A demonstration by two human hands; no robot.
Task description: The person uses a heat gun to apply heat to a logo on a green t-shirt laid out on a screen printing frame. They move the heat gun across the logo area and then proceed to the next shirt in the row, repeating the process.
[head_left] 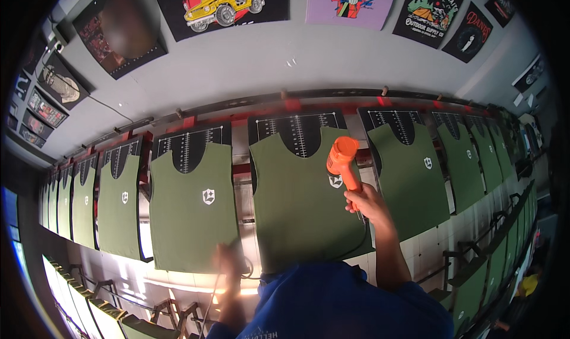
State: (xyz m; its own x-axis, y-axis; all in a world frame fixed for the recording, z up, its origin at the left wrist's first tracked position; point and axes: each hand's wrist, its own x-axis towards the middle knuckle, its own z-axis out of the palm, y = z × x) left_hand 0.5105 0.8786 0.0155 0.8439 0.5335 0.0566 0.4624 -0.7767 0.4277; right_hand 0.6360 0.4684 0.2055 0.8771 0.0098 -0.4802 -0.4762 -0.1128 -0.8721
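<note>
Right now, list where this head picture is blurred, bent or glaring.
Head view: the left hand is smeared by motion blur, while the right hand and orange heat gun stay sharp; fisheye bends the row of green shirts into an arc; glare whitens the floor strip below; corners fall black.

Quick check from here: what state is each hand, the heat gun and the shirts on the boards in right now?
Right hand: closed around the heat gun's handle.
Orange heat gun: held up, nozzle over the middle shirt's white chest print.
Left hand: blurred, low by a cable; grip unclear.
Green shirts: stretched flat on boards in a row, each with a small white print.
</note>
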